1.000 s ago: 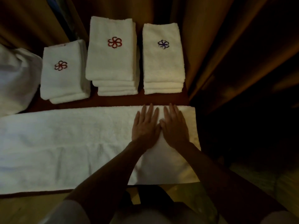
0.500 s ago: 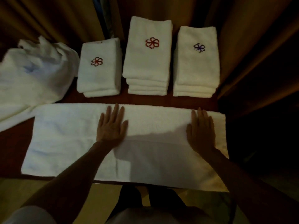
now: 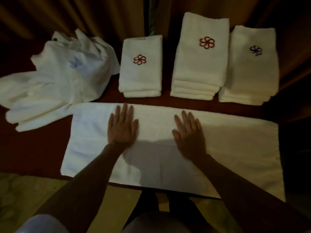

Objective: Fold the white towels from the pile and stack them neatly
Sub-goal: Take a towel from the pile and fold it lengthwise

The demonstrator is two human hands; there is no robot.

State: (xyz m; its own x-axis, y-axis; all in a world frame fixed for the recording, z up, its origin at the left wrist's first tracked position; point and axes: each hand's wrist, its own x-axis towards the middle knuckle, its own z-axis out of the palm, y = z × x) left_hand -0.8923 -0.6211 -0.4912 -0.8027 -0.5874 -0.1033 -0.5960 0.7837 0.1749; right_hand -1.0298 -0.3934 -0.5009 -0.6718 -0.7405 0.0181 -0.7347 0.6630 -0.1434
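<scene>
right hand [image 3: 189,135] shifted inward, towel [image 3: 227,148] lengthwise left-right

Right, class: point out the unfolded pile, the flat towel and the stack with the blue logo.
pile [image 3: 67,78], head view, its crumpled middle.
flat towel [image 3: 235,148], head view, bare right part.
blue-logo stack [image 3: 249,76], head view, top towel below the logo.

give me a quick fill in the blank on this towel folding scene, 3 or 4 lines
1. Both hands, left hand and right hand, lie ____ on the spread white towel.
2. Behind it stand ____ stacks of folded white towels.
3. The right-most stack bears a flower logo stitched in ____.
4. The rumpled pile of unfolded white towels lies at the table's ____ end.

Missing words: flat; three; blue; left
</scene>
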